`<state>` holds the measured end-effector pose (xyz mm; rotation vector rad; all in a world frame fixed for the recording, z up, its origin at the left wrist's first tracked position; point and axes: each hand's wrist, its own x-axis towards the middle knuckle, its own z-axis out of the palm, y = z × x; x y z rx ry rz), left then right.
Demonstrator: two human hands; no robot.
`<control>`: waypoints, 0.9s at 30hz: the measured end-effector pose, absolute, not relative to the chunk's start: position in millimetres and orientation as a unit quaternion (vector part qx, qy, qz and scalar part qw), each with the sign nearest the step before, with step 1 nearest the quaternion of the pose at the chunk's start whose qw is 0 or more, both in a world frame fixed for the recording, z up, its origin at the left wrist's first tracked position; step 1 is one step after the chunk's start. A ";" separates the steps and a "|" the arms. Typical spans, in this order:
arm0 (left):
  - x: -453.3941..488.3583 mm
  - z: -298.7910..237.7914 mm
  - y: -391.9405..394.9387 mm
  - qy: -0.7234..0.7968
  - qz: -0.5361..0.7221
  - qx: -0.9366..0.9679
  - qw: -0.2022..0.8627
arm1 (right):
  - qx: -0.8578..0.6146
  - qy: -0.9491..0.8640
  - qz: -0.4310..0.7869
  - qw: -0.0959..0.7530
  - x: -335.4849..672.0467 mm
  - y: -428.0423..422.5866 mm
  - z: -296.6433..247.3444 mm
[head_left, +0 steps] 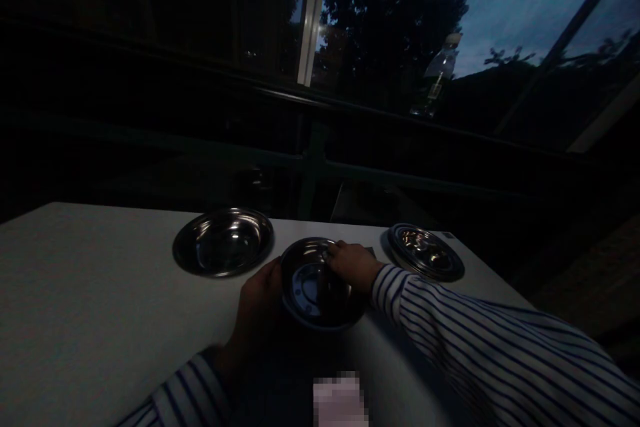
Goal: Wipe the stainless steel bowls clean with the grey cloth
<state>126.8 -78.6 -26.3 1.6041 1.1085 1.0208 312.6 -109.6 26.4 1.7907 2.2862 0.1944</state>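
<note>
A small steel bowl [313, 287] sits on the pale table [90, 293] right in front of me. My left hand [260, 307] wraps around its left side. My right hand [350, 263] rests over its far right rim, fingers curled onto the edge. Both sleeves are white with dark stripes. The light is dim, so what the bowl holds is hard to make out.
A wider steel plate [223, 241] lies to the left behind the bowl, and another steel plate [425, 251] lies at the right near the table's edge. A plastic bottle [436, 77] stands on the ledge by the window. A dark railing runs behind the table.
</note>
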 end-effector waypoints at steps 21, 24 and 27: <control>121.8 -28.4 -76.2 0.468 0.422 0.655 0.417 | 0.520 0.829 -0.201 0.040 280.4 -131.4 29.4; 122.5 -28.2 -78.3 0.441 0.417 0.656 0.449 | 0.512 0.835 -0.173 0.106 308.5 -138.4 39.6; 124.6 -28.3 -79.3 0.412 0.420 0.648 0.484 | 0.528 0.835 -0.101 0.117 325.6 -125.1 40.5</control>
